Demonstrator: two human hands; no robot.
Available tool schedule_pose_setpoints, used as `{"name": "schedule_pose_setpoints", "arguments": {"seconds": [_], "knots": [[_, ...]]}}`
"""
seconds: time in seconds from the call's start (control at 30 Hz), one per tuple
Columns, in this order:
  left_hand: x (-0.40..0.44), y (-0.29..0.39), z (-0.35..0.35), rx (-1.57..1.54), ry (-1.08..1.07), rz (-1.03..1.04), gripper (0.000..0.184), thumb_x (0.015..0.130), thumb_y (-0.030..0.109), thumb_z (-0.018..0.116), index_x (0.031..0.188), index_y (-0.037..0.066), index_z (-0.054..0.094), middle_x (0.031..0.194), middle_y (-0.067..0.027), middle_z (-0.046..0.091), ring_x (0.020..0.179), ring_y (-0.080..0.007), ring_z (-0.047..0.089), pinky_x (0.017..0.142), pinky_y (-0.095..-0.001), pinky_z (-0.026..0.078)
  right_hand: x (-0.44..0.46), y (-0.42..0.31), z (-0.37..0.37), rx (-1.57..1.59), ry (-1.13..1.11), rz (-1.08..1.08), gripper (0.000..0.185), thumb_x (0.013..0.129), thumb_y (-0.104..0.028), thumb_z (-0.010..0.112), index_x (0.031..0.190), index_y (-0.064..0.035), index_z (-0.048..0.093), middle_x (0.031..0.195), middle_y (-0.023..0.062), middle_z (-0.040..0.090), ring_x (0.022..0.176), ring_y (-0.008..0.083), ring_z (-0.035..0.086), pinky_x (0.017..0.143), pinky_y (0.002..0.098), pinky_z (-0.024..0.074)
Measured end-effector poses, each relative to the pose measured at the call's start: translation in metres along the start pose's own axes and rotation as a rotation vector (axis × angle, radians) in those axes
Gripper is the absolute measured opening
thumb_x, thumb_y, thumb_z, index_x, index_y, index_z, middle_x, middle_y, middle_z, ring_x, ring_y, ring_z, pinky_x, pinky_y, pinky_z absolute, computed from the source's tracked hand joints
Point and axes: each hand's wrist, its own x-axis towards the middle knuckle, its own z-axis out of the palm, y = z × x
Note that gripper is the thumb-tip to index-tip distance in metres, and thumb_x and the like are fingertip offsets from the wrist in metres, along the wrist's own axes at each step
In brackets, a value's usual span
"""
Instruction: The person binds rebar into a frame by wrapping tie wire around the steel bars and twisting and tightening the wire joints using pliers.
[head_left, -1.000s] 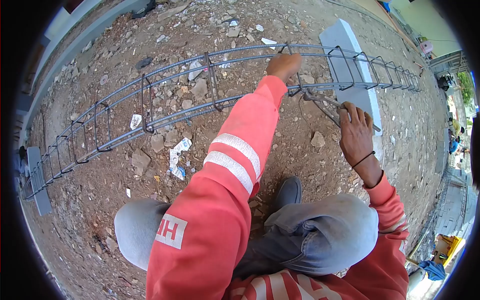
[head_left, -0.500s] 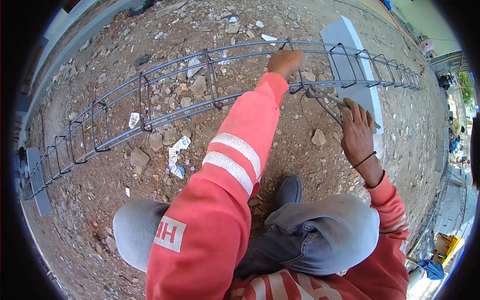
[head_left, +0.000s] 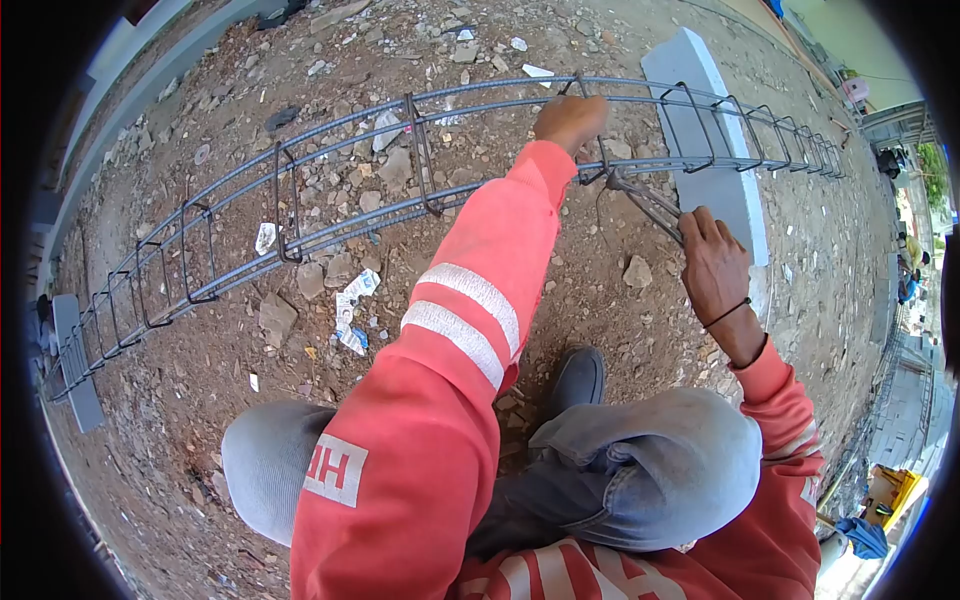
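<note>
A long rebar cage (head_left: 340, 235) of ribbed bars and square stirrups runs across the view. My left hand (head_left: 572, 122) is closed around a stirrup (head_left: 602, 150) at the upper bars; its fingertips are mostly hidden. In my right hand (head_left: 714, 262) is a pair of pincers (head_left: 648, 203), its handles squeezed together. The pincers' jaws meet the lower bar near that same stirrup's corner. Any wire between the jaws is too small to make out.
A grey block (head_left: 715, 190) lies under the cage on the right, another grey block (head_left: 78, 350) under its left end. Stones and paper scraps (head_left: 352, 312) litter the dirt. My shoe (head_left: 577, 378) is below the cage. A yellow object (head_left: 900, 495) sits far right.
The pincers' handles have come together from spread apart, and the right hand's fingers have curled in. The jaws have shifted slightly left. My left hand stays in place.
</note>
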Motion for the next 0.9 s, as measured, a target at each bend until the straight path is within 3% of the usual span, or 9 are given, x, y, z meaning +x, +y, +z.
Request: {"name": "schedule_pose_setpoints", "arguments": {"seconds": [0.27, 0.33, 0.37, 0.43, 0.57, 0.63, 0.77, 0.83, 0.9], "knots": [[-0.010, 0.007, 0.000, -0.101, 0.058, -0.029, 0.049, 0.084, 0.029, 0.048, 0.107, -0.011, 0.066, 0.105, -0.0245, 0.069, 0.078, -0.0344, 0.072, 0.071, -0.0403, 0.057, -0.015, -0.016, 0.007, 0.327, -0.143, 0.090, 0.024, 0.080, 0.000, 0.059, 0.101, 0.0008, 0.048, 0.079, 0.0197, 0.063, 0.068, 0.0387, 0.066, 0.059, 0.0491, 0.0516], [-0.008, 0.006, -0.002, -0.093, 0.002, -0.040, 0.046, 0.085, 0.026, 0.048, 0.102, -0.012, 0.066, 0.095, -0.0237, 0.069, 0.072, -0.0333, 0.072, 0.064, -0.0409, 0.057, -0.018, -0.034, 0.025, 0.748, -0.116, 0.217, 0.028, 0.082, -0.007, 0.066, 0.101, 0.0007, 0.047, 0.070, 0.0182, 0.064, 0.061, 0.0365, 0.066, 0.053, 0.0456, 0.0503], [-0.006, 0.004, -0.002, -0.077, 0.004, -0.050, 0.046, 0.085, 0.026, 0.048, 0.102, -0.012, 0.066, 0.095, -0.0237, 0.069, 0.072, -0.0333, 0.072, 0.064, -0.0409, 0.057, -0.016, -0.047, 0.042, 0.766, -0.119, 0.221, 0.028, 0.082, -0.007, 0.066, 0.101, 0.0007, 0.047, 0.070, 0.0182, 0.064, 0.061, 0.0365, 0.066, 0.053, 0.0456, 0.0503], [0.005, 0.001, 0.001, -0.069, -0.029, -0.055, 0.044, 0.085, 0.025, 0.047, 0.096, -0.013, 0.066, 0.088, -0.0220, 0.069, 0.065, -0.0322, 0.071, 0.063, -0.0423, 0.056, -0.012, -0.075, 0.091, 0.978, 0.102, 0.390, 0.035, 0.083, -0.016, 0.073, 0.101, 0.0006, 0.047, 0.063, 0.0147, 0.062, 0.056, 0.0333, 0.066, 0.050, 0.0410, 0.0496], [0.007, -0.001, -0.003, 0.015, 0.027, -0.018, 0.042, 0.085, 0.023, 0.046, 0.094, -0.013, 0.064, 0.087, -0.0222, 0.068, 0.062, -0.0313, 0.071, 0.060, -0.0426, 0.056, 0.008, -0.099, 0.170, 1.078, 0.237, 0.470, 0.034, 0.084, -0.019, 0.075, 0.096, -0.0005, 0.049, 0.064, 0.0143, 0.062, 0.054, 0.0304, 0.065, 0.049, 0.0389, 0.0485], [0.003, 0.002, -0.009, -0.050, -0.161, -0.124, 0.048, 0.091, 0.021, 0.038, 0.127, -0.011, 0.039, 0.106, -0.0246, 0.056, 0.077, -0.0368, 0.070, 0.064, -0.0454, 0.059, 0.005, -0.100, 0.163, 1.106, 0.314, 0.432, 0.033, 0.081, -0.015, 0.079, 0.092, -0.0020, 0.051, 0.065, 0.0079, 0.060, 0.052, 0.0153, 0.057, 0.051, 0.0332, 0.0471], [-0.003, 0.006, -0.005, -0.083, -0.134, -0.143, 0.049, 0.091, 0.019, 0.036, 0.127, -0.012, 0.038, 0.108, -0.0251, 0.055, 0.081, -0.0375, 0.071, 0.065, -0.0449, 0.059, -0.014, -0.104, 0.137, 1.312, 0.323, 0.434, 0.032, 0.081, -0.013, 0.078, 0.083, -0.0045, 0.047, 0.061, 0.0078, 0.059, 0.047, 0.0218, 0.059, 0.047, 0.0359, 0.0455], [-0.004, 0.004, -0.006, -0.071, -0.103, -0.101, 0.050, 0.090, 0.019, 0.035, 0.128, -0.013, 0.036, 0.108, -0.0262, 0.055, 0.080, -0.0365, 0.071, 0.065, -0.0441, 0.059, -0.026, -0.104, 0.142, 1.849, -0.094, 0.307, 0.034, 0.081, -0.009, 0.077, 0.093, -0.0076, 0.045, 0.059, 0.0030, 0.052, 0.043, 0.0157, 0.053, 0.041, 0.0309, 0.0443], [-0.005, 0.005, -0.003, -0.069, -0.086, -0.101, 0.050, 0.090, 0.020, 0.035, 0.129, -0.013, 0.035, 0.108, -0.0258, 0.055, 0.079, -0.0360, 0.071, 0.066, -0.0442, 0.058, -0.032, -0.095, 0.142, 2.100, -0.189, 0.269, 0.033, 0.083, -0.010, 0.075, 0.096, -0.0073, 0.045, 0.060, 0.0034, 0.053, 0.043, 0.0155, 0.053, 0.040, 0.0307, 0.0443]]}}
